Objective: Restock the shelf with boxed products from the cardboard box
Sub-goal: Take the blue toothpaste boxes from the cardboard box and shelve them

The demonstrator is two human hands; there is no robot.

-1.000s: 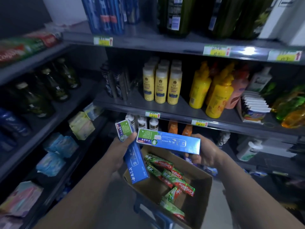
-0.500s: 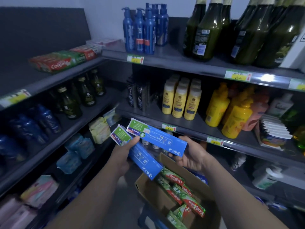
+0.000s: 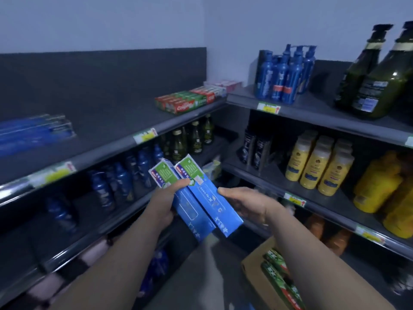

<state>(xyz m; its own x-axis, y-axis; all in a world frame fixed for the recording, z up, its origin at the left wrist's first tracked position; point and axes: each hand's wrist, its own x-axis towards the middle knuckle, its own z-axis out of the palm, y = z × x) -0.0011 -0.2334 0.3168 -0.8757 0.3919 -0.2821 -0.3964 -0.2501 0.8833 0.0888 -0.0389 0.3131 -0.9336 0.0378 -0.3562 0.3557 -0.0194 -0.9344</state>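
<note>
**Q:** Step in hand?

**A:** Carry from carton (image 3: 252, 278) to shelf. Two blue boxes are out and held mid-air in front of the left shelves, side by side. Their long edges touch and the green ends point far. Neither is shelved yet. The carton sits near right, low, w/ green-red boxes (image 3: 277, 271) inside.

**Q:** Hands?

**A:** L hand (image 3: 164, 204) is closed round the left box (image 3: 187, 209), thumb across its face near the green end, fingers curled under. R hand (image 3: 245, 204) is closed on the right box (image 3: 207, 198), thumb on its right edge, fingers beneath and mostly hidden. Both grips look firm, one box per hand.

**Q:** Destination?

**A:** Prob. the top left shelf (image 3: 107, 133). A blurred blue stack (image 3: 35, 130) lies at its near-left end, and it appears to be the same product. Colgate boxes (image 3: 185, 101) sit at the far end, w/ bare shelf between.

**Q:** What does the next move call for?

**A:** My judgement: raise both boxes up and left, level them, then lay them flat beside or on the blue stack, long sides aligned. Release one hand at a time. Main risk is one box sliding off the other if they go down as a pair.
</note>
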